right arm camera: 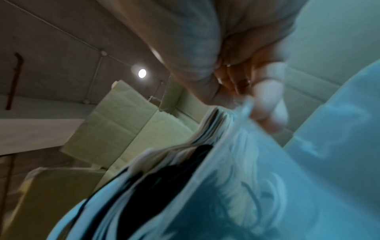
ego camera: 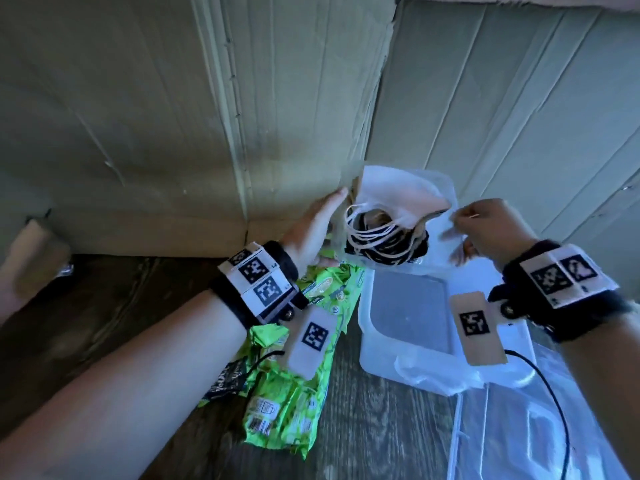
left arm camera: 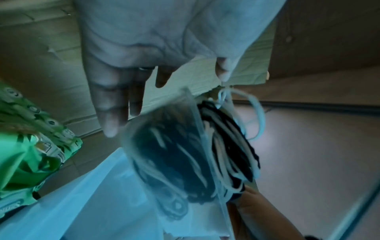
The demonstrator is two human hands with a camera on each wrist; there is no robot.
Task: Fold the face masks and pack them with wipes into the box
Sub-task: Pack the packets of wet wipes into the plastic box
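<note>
A clear plastic bag (ego camera: pixel 441 245) stuffed with white and black face masks (ego camera: pixel 398 199) hangs above the far end of the clear plastic box (ego camera: pixel 372 344). My left hand (ego camera: pixel 329 223) lies along the bag's left side with straight fingers (left arm camera: pixel 115 100), and its thumb (left arm camera: pixel 223 73) touches a white ear loop. My right hand (ego camera: pixel 465 225) pinches the bag's right edge between thumb and fingers (right arm camera: pixel 265 104). Ear loops spill from the masks (left arm camera: pixel 228 146) at the bag's mouth. Green wipes packs (ego camera: pixel 308 386) lie on the table left of the box, under my left wrist.
Cardboard walls (ego camera: pixel 173 116) stand close behind the hands. A clear lid (ego camera: pixel 519 441) lies at the front right beside the box. The table (ego camera: pixel 367 434) is dark wood. A black cable runs from my right wrist over the lid.
</note>
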